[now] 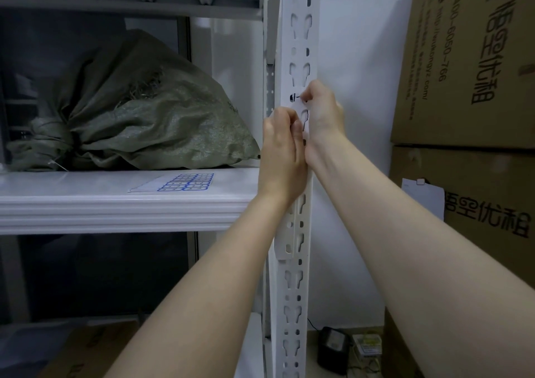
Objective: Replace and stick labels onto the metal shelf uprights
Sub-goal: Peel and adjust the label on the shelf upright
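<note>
Upright (295, 290): white slotted metal post at the shelf's right end; both hands meet on its front
Label (299, 106): white with a black mark; on the upright between the hands
Right hand (321, 114): fingertips pinch the label's upper edge beside the mark
Left hand (282, 151): fingers curled against the upright just below the label; grip hidden, cannot tell
Label sheet (185, 182): blue-printed; flat on the shelf (115, 204)
</note>
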Action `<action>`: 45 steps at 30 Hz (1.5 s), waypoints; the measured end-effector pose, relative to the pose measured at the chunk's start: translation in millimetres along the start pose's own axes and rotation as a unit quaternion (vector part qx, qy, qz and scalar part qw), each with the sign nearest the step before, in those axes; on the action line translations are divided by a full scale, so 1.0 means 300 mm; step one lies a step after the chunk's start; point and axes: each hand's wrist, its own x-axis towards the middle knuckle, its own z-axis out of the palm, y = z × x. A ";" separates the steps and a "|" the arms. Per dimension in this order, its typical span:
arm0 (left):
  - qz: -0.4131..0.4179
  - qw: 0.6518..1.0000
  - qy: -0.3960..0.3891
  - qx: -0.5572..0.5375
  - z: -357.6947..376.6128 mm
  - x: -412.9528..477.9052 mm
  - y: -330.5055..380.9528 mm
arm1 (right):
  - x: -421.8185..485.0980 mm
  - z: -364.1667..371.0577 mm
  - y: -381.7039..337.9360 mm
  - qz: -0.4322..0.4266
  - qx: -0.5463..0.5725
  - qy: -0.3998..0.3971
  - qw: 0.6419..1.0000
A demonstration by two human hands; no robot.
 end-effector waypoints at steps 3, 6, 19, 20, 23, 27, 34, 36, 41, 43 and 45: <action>0.004 1.000 0.001 0.000 0.001 0.000 0.001 | -0.006 -0.008 0.004 -0.005 0.002 0.007 1.000; -0.002 1.000 0.001 0.003 0.002 0.000 -0.003 | -0.015 -0.025 0.026 -0.042 0.003 0.016 0.999; -0.012 1.000 0.004 0.001 0.008 0.001 -0.006 | -0.012 -0.110 0.072 -0.452 -0.313 0.108 0.828; -0.012 1.000 0.005 0.003 0.008 0.001 -0.006 | -0.011 -0.112 0.067 -0.455 -0.321 0.108 0.823; -0.003 1.000 0.006 0.006 0.007 0.001 -0.007 | -0.008 -0.113 0.052 -0.462 -0.341 0.113 0.811; -0.010 1.000 0.000 0.003 0.004 0.000 -0.006 | -0.004 -0.103 0.037 -0.474 -0.368 0.127 0.790; 0.012 1.000 0.009 0.003 0.003 -0.001 -0.004 | 0.011 -0.093 0.041 -0.502 -0.451 0.134 0.726; 0.008 1.000 0.006 0.003 0.003 -0.001 -0.005 | 0.014 -0.094 0.038 -0.498 -0.480 0.135 0.709; 0.011 1.000 0.012 -0.004 0.004 0.000 -0.003 | 0.015 -0.089 0.041 -0.481 -0.510 0.133 0.701; 0.012 1.000 0.012 -0.006 0.004 0.000 -0.004 | 0.019 -0.088 0.050 -0.488 -0.498 0.132 0.705; 0.011 1.000 0.011 -0.009 0.004 0.001 -0.005 | 0.021 -0.090 0.057 -0.493 -0.488 0.129 0.708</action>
